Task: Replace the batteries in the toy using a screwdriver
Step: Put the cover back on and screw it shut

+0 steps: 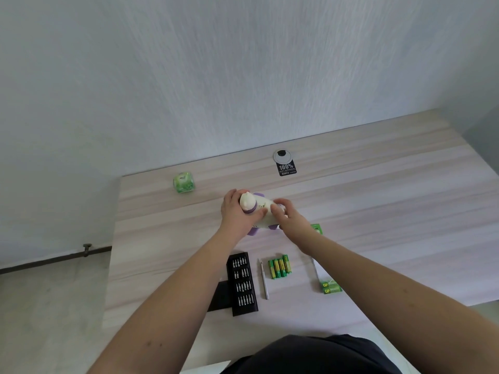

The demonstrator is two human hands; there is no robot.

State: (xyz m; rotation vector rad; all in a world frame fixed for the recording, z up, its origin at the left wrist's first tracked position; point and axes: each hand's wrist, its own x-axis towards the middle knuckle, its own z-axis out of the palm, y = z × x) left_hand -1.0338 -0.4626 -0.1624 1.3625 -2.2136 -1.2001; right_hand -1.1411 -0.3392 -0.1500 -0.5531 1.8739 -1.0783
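A white and purple toy (263,210) stands on the wooden table (378,211) a little beyond its middle. My left hand (237,213) grips the toy's white leg with the purple band from the left. My right hand (287,215) holds the toy's body from the right, fingers curled over its top. Nearer to me lie a slim silver screwdriver (264,279), several green and yellow batteries (279,266) side by side, and an open black case of screwdriver bits (242,283).
A green battery pack (331,287) lies at the right by a white card, and a small green packet (316,228) shows behind my right wrist. A green tissue pack (184,183) sits far left. A cable grommet (282,157) with a black sticker is near the wall.
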